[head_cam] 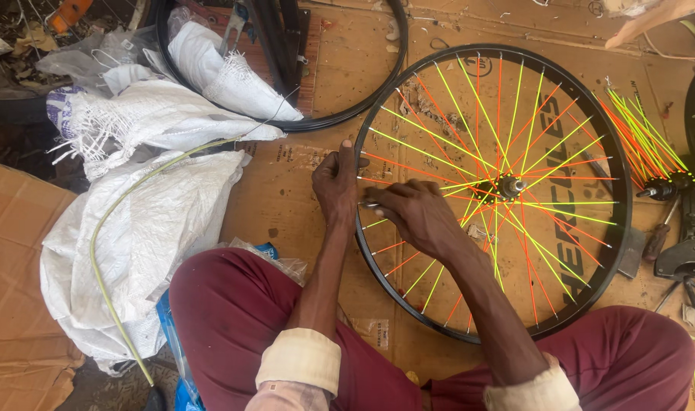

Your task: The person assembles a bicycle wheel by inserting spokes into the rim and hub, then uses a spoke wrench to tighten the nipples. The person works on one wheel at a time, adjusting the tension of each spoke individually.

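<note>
A black bicycle wheel rim (620, 190) lies flat on cardboard in front of me, laced with orange and yellow-green spokes that meet at a metal hub (509, 185). My left hand (337, 185) grips the rim's left edge, thumb up along it. My right hand (417, 213) reaches across the spokes to the same edge and pinches a small metal piece at the rim; I cannot tell whether it is a tool or a nipple. My knees in dark red trousers (233, 312) flank the wheel.
A second bare black rim (346, 114) lies behind. White woven sacks (145, 221) and a thin green cable are piled on the left. A bundle of loose coloured spokes on a hub (644, 148), a screwdriver and metal tools (686, 251) lie to the right. Cardboard (16, 266) covers the floor.
</note>
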Demonstrator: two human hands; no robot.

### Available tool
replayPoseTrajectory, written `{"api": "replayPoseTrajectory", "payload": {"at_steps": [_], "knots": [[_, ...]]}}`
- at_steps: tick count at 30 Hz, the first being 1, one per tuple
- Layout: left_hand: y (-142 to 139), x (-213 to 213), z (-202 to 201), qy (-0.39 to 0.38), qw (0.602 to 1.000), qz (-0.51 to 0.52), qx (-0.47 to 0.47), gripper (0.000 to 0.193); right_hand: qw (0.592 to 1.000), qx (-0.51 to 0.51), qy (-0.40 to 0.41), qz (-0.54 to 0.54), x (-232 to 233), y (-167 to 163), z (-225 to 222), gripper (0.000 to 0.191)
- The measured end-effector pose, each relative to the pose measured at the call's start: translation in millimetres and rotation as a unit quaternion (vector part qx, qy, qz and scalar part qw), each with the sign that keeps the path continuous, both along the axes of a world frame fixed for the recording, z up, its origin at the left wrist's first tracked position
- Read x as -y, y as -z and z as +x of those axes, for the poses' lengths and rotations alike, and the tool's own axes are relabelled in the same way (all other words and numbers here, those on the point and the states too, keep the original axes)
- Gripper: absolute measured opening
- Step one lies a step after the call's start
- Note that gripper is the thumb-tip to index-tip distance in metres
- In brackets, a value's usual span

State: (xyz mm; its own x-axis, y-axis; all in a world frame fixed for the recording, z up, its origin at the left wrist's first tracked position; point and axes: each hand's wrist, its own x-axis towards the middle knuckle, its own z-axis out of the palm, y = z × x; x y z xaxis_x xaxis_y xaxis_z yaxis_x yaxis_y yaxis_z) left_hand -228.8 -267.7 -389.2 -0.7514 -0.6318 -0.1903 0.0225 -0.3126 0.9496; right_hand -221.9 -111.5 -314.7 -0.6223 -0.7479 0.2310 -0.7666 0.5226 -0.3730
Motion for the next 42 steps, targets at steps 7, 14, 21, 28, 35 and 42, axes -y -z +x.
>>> {"api": "replayPoseTrajectory", "payload": {"at_steps": [7,14,21,28,35,42], "knots": [[13.1,2.3,-5.4,0.020,0.998,-0.035,-0.040,0.050,0.986,0.044,0.105,0.122,22.4,21.9,-11.9,0.024],[2.6,3.9,-2.7,0.067,0.994,0.053,-0.064,0.034,0.958,0.022,0.255,0.130,48.7,26.8,-33.3,0.021],[6.9,-3.1,-5.7,0.023,0.994,0.021,-0.104,0.026,0.956,0.213,0.100,-0.175,23.8,16.4,-60.8,0.032],[13.1,-4.5,-4.7,0.008,0.997,0.024,-0.078,0.031,0.957,0.043,0.268,0.105,52.1,17.0,-47.3,0.028],[5.9,-4.7,-2.9,0.003,0.998,0.021,-0.054,0.037,0.958,0.227,0.162,-0.068,24.4,7.2,-55.4,0.037],[11.4,-4.5,-3.7,0.010,0.993,0.041,-0.113,0.031,0.970,0.103,0.217,-0.044,37.2,26.4,-52.5,0.041]]}}
